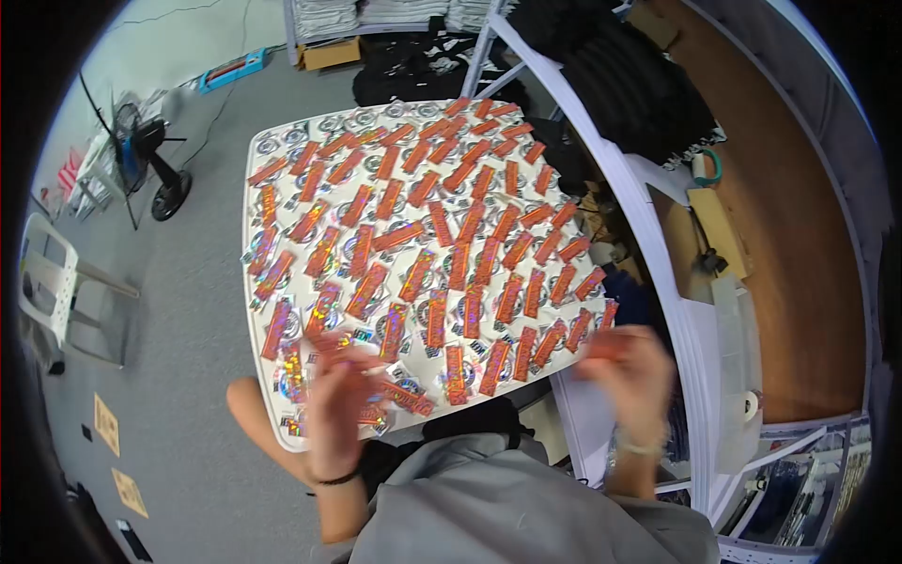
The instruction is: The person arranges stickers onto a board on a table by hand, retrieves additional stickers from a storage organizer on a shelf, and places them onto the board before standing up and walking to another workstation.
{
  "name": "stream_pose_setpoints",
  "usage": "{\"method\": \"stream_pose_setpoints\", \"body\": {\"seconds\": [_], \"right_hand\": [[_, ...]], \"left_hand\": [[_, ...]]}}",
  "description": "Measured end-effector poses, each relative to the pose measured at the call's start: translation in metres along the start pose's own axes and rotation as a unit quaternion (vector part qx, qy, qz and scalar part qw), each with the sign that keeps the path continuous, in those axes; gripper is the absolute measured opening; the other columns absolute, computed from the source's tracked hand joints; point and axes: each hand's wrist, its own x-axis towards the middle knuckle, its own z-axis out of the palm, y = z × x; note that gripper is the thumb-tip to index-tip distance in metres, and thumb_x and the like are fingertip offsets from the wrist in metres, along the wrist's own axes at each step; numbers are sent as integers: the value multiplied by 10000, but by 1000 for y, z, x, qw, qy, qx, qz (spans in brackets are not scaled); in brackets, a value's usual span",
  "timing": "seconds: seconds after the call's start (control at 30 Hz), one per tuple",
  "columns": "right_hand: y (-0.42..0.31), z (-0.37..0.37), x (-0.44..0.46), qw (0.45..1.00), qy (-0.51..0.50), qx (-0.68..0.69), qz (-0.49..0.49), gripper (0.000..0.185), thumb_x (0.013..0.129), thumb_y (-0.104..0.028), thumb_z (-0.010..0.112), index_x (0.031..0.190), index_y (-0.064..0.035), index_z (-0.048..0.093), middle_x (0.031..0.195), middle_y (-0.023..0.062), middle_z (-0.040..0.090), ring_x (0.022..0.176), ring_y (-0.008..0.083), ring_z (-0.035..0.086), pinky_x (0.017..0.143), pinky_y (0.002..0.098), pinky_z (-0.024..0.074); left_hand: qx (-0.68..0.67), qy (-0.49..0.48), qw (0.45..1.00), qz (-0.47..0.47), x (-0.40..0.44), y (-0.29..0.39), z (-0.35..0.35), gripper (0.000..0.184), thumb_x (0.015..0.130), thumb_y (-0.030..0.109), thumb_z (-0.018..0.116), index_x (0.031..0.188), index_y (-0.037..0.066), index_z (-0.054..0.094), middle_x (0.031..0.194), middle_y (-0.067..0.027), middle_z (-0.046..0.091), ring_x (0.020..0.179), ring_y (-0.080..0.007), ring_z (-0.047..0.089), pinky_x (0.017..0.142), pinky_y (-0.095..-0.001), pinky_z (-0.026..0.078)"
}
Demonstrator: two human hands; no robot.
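Note:
A white table (pixel 413 438) is covered with many small printed sticker pieces, most with a shiny red-orange strip (pixel 435 318) lying across them. Over the near left corner hovers my left hand (pixel 340 404), a dark band at its wrist. Motion smears its fingers, and a reddish patch shows by them; whether they grip anything is unclear. Just off the near right edge, my right hand (pixel 634 376) is raised with curled fingers. Something reddish shows at its fingertips, too blurred to name. At the far edge, several round stickers (pixel 348 110) have no strip on top.
To the right stands a metal-framed shelf (pixel 648 254) with black garments (pixel 601 85) and a tape roll (pixel 705 167). A white plastic chair (pixel 61 282) and a black fan (pixel 150 155) stand left. Behind the table are dark clothes (pixel 413 70) and a cardboard box (pixel 331 54).

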Motion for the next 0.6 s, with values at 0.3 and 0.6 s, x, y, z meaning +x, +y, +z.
{"method": "stream_pose_setpoints", "body": {"seconds": [0.3,0.6], "right_hand": [[24,146,8,961,-240,-22,-134,220,690,-104,697,810,-12,537,706,98,501,618,260,517,567,345,412],[19,180,-14,862,-369,-122,-325,870,575,-166,756,1301,-14,301,1313,229,271,1220,418,275,995,484,245]], "left_hand": [[-106,-57,990,-76,-10,-45,14,443,923,440,337,1145,78,461,1106,-55,545,978,-170,536,827,-353,429],[-51,36,998,-30,-49,-33,-22,163,919,186,398,1008,52,424,822,-20,562,709,-75,536,576,-194,437]]}}
